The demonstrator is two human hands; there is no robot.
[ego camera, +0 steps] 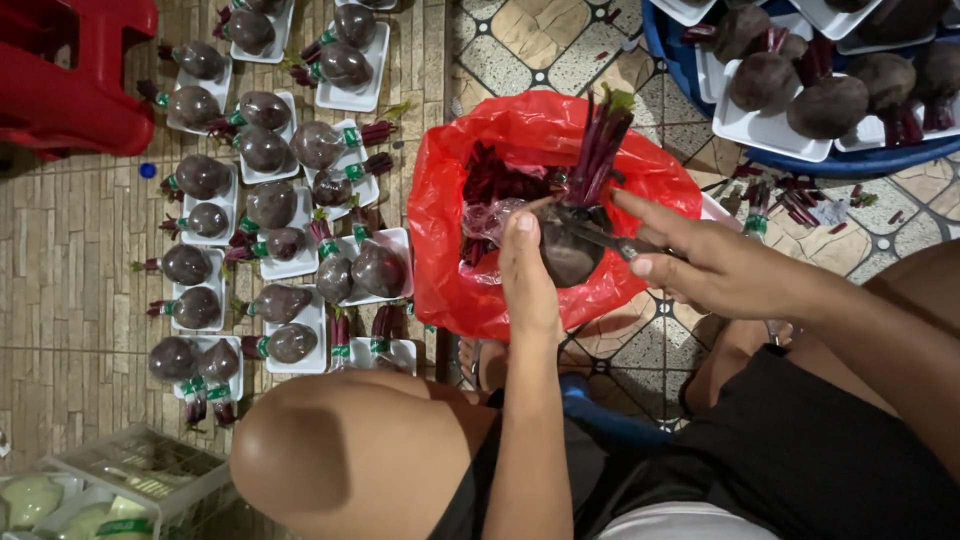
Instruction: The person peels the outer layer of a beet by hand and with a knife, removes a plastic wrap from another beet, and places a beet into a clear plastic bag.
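From the head camera, the person's left hand (527, 275) closes its fingers around a round, dark, smooth-skinned beetroot (568, 248), held over the mouth of a glossy red plastic bag (455, 235) with crinkled sides. Stiff purple stalks (598, 148) rise from the beetroot's top. The right hand (715, 268) pinches a thin metal knife (600, 238), its blade laid against the beetroot. Cut stems lie dark inside the bag. To the left, on ribbed tan floor tiles, white foam trays (300, 322) of film-wrapped beetroots sit edge to edge, leaving little bare floor. A blue tub (850, 160) of unwrapped beetroots on trays stands near the bag's right rim; between them lies a narrow strip of patterned tile scattered with trimmings.
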